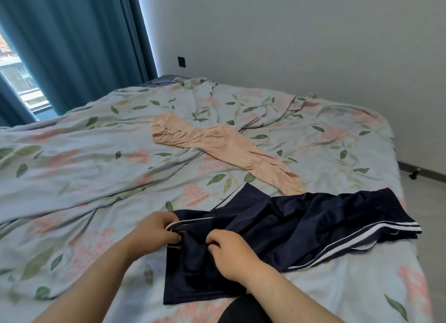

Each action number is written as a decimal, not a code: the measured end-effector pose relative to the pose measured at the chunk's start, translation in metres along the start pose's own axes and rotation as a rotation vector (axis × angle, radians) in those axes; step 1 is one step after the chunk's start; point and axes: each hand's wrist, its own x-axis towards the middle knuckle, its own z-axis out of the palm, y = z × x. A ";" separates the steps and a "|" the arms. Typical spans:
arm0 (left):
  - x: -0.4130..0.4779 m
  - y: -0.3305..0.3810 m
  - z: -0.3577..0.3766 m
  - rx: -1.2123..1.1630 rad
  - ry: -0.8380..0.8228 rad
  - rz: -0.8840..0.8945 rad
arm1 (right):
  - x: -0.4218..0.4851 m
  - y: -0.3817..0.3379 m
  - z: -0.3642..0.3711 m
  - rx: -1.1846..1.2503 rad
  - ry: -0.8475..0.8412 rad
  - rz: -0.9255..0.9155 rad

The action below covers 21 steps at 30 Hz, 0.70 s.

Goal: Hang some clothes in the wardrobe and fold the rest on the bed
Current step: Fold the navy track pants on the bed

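Dark navy trousers with white side stripes (301, 224) lie crumpled across the near right part of the bed (72, 154). My left hand (154, 233) pinches the striped edge of the trousers at their left end. Close beside it, my right hand (229, 252) grips a bunch of the navy fabric with curled fingers. A peach-coloured garment (217, 144) lies stretched out diagonally on the middle of the bed, its lower end touching the trousers.
The bed has a rumpled floral cover. Teal curtains (79, 40) and a window (19, 74) are at the far left. A white wall with a black switch plate (181, 61) stands behind. The floor (424, 202) shows at the right.
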 end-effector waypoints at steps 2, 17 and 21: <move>-0.005 0.015 -0.015 -0.135 -0.028 0.010 | -0.005 0.007 -0.006 0.253 0.171 0.130; -0.039 -0.017 -0.059 -0.249 -0.148 -0.307 | -0.015 -0.001 -0.027 0.297 0.655 0.278; -0.056 -0.008 -0.053 -0.542 -0.219 -0.146 | 0.005 -0.040 -0.018 -0.026 0.162 -0.117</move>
